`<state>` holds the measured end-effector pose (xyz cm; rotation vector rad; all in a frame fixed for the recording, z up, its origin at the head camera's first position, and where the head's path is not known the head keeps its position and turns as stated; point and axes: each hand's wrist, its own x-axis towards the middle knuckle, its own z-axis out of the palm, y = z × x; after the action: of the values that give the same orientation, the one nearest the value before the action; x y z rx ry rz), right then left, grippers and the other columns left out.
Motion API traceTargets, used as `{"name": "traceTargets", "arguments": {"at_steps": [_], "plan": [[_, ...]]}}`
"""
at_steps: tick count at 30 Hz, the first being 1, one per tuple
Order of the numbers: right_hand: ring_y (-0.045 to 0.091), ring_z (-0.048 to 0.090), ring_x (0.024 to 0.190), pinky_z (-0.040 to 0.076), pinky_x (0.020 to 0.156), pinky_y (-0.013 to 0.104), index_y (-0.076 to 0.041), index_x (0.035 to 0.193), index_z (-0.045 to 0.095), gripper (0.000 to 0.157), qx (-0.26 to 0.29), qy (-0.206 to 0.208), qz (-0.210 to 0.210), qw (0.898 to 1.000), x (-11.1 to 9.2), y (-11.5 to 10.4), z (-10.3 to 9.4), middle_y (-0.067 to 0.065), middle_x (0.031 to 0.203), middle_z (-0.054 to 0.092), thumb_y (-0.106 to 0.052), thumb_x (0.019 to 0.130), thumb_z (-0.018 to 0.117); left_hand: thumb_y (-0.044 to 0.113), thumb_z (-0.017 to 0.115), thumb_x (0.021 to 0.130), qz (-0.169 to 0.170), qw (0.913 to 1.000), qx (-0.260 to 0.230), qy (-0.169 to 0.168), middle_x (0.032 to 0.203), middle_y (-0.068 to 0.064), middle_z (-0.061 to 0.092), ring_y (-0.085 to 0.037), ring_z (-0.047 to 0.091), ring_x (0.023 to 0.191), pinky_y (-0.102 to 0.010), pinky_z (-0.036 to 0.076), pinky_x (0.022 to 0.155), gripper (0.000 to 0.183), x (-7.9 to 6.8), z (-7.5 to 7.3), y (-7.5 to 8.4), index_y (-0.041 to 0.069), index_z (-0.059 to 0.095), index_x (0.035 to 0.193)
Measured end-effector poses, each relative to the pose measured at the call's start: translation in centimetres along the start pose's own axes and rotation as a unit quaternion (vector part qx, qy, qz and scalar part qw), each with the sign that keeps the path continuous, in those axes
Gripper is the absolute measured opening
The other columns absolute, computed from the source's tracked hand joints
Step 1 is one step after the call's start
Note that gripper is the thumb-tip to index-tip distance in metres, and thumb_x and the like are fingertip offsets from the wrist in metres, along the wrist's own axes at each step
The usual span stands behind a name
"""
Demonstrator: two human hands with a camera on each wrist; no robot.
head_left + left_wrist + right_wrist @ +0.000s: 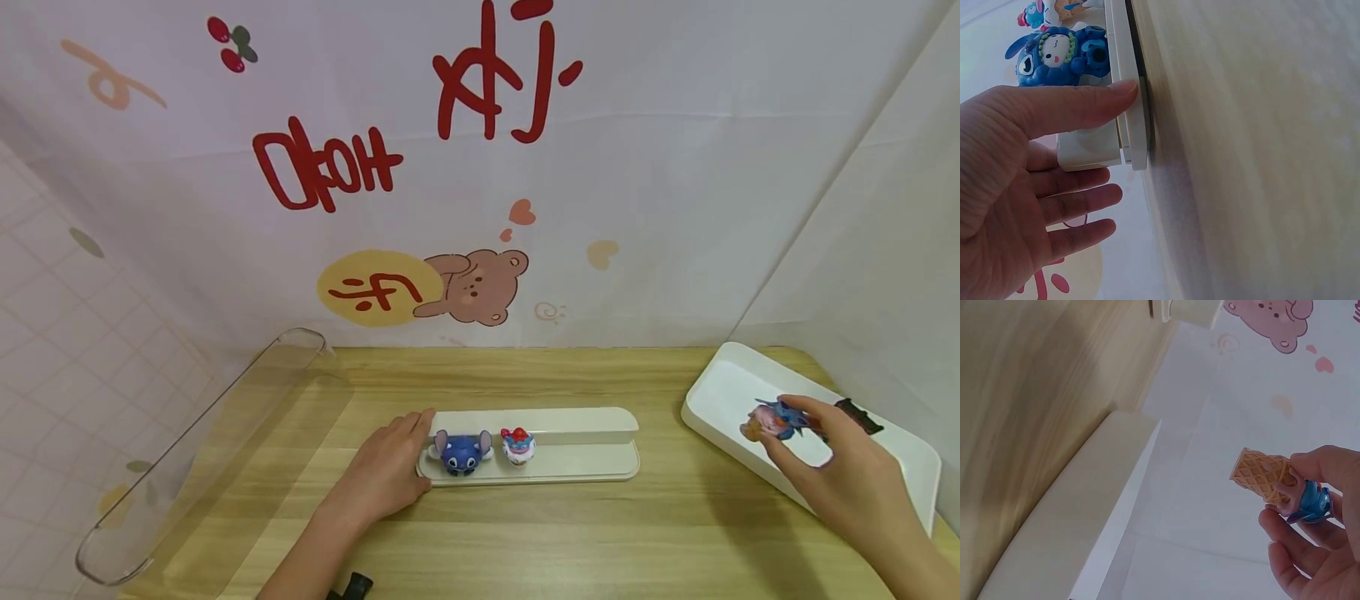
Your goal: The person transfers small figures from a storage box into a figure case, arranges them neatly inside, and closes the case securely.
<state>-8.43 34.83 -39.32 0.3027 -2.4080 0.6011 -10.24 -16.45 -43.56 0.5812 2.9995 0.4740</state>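
Clearly, saw at the right of the frame a white tray point(723, 400), angled across the wood-grained counter point(525, 542). Found inside it, toward its right-hand edge, a dark brown piece point(857, 415), just beside the right hand point(851, 471) in the frame. Noted that hand above the tray, fingers narrowed, pinching an ice-cream figurine point(780, 419). Made out in the right wrist view a waffle cone pointing leftward, pink drips and a glossy blue upper part.

Saw in the lower middle of the frame a stepped white base point(588, 458), bearing a blue figurine point(461, 454) near its left end and, just right of that, a small red-topped figurine point(518, 447). Found the left hand point(386, 467) at the left end of the base, gripping it, thumb over the front edge and the other fingers behind. Noted at the left of the frame a long clear cover point(225, 450), see-through to the counter.

Made out on the white backdrop point(675, 183) large red characters point(326, 167) at upper left and upper middle, plus another on a yellow circle point(380, 288) beside a printed bear point(483, 287). Could not read them with certainty.
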Motion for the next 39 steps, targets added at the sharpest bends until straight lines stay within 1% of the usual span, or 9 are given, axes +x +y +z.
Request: {"name": "traceTargets", "arguments": {"at_steps": [2, 6, 8, 13, 18, 21, 25, 32, 39], "plan": [[-0.031, 0.034, 0.108, 0.038, 0.063, 0.02, 0.001, 0.118, 0.07, 0.056, 0.004, 0.005, -0.003, 1.0, 0.1, -0.5, 0.4, 0.023, 0.098, 0.071, 0.0, 0.065, 0.089, 0.014, 0.096, 0.074, 0.0, 1.0, 0.0, 0.0, 0.147, -0.023, 0.055, -0.039, 0.055, 0.133, -0.057, 0.047, 0.108, 0.095, 0.0, 0.0, 0.0, -0.007, 0.046, 0.152], [-0.027, 0.039, 0.108, 0.037, 0.076, 0.011, 0.0, 0.12, 0.07, 0.058, 0.025, 0.016, -0.009, 1.0, 0.3, -1.5, 1.2, -0.005, 0.103, 0.071, 0.0, 0.065, 0.088, 0.014, 0.096, 0.074, 0.0, 1.0, -0.001, 0.0, 0.147, -0.023, 0.055, -0.039, 0.055, 0.133, -0.056, 0.047, 0.107, 0.095, 0.0, 0.1, -0.1, -0.007, 0.046, 0.153], [-0.027, 0.041, 0.109, 0.033, 0.084, 0.005, -0.001, 0.121, 0.071, 0.057, 0.036, 0.017, -0.011, 0.999, 0.5, -2.1, 1.6, -0.008, 0.104, 0.069, 0.0, 0.066, 0.088, 0.013, 0.095, 0.074, -0.002, 1.0, -0.003, -0.001, 0.147, -0.023, 0.055, -0.039, 0.055, 0.133, -0.056, 0.047, 0.108, 0.095, 0.0, 0.0, 0.0, -0.007, 0.046, 0.153], [-0.028, 0.04, 0.113, 0.029, 0.089, 0.001, -0.001, 0.123, 0.07, 0.059, 0.045, 0.006, -0.027, 0.999, 0.9, -3.2, 2.1, 0.017, 0.102, 0.074, 0.001, 0.067, 0.088, 0.013, 0.095, 0.075, -0.004, 1.0, -0.006, -0.004, 0.148, -0.023, 0.055, -0.038, 0.054, 0.134, -0.056, 0.046, 0.109, 0.095, 0.1, -0.1, 0.0, -0.006, 0.045, 0.154], [-0.027, 0.042, 0.114, 0.03, 0.091, 0.001, -0.002, 0.124, 0.07, 0.061, 0.057, -0.006, -0.039, 0.998, 1.1, -4.1, 2.7, 0.017, 0.104, 0.073, 0.001, 0.066, 0.089, 0.014, 0.095, 0.075, -0.004, 1.0, -0.003, -0.006, 0.148, -0.022, 0.054, -0.038, 0.054, 0.134, -0.056, 0.046, 0.109, 0.095, 0.2, -0.2, 0.0, -0.006, 0.045, 0.153], [-0.024, 0.045, 0.115, 0.031, 0.095, 0.0, 0.0, 0.124, 0.069, 0.05, 0.072, -0.008, -0.063, 0.995, 1.3, -4.5, 3.1, 0.015, 0.103, 0.073, -0.025, 0.085, 0.086, 0.014, 0.095, 0.075, -0.005, 1.0, -0.004, -0.007, 0.147, -0.022, 0.055, -0.037, 0.055, 0.133, -0.056, 0.047, 0.109, 0.095, 0.2, -0.2, 0.0, -0.006, 0.046, 0.153], [-0.02, 0.049, 0.113, 0.033, 0.095, 0.001, 0.002, 0.122, 0.069, 0.069, 0.079, -0.005, -0.099, 0.992, 1.6, -5.2, 3.9, 0.011, 0.103, 0.072, -0.062, 0.099, 0.059, 0.014, 0.095, 0.075, -0.008, 0.9999, -0.008, -0.01, 0.147, -0.022, 0.055, -0.037, 0.055, 0.133, -0.056, 0.046, 0.109, 0.095, 0.2, -0.2, 0.0, -0.006, 0.045, 0.153], [-0.006, 0.058, 0.104, 0.036, 0.097, 0.003, 0.004, 0.115, 0.07, 0.064, 0.093, 0.01, -0.153, 0.984, 2.2, -6.5, 5.4, 0.009, 0.102, 0.072, -0.058, 0.103, 0.057, 0.014, 0.095, 0.075, -0.007, 0.9999, -0.003, -0.009, 0.146, -0.021, 0.056, -0.037, 0.056, 0.132, -0.055, 0.047, 0.109, 0.095, 0.2, -0.1, -0.1, -0.006, 0.045, 0.153], [0.001, 0.061, 0.103, 0.039, 0.098, 0.004, 0.003, 0.117, 0.069, 0.059, 0.117, -0.003, -0.173, 0.978, 2.4, -7.7, 6.4, 0.007, 0.106, 0.072, -0.053, 0.105, 0.056, 0.013, 0.095, 0.075, -0.005, 1.0, -0.004, -0.004, 0.146, -0.022, 0.056, -0.037, 0.056, 0.132, -0.055, 0.047, 0.108, 0.095, 0.1, 0.0, -0.1, -0.006, 0.046, 0.153]]}}
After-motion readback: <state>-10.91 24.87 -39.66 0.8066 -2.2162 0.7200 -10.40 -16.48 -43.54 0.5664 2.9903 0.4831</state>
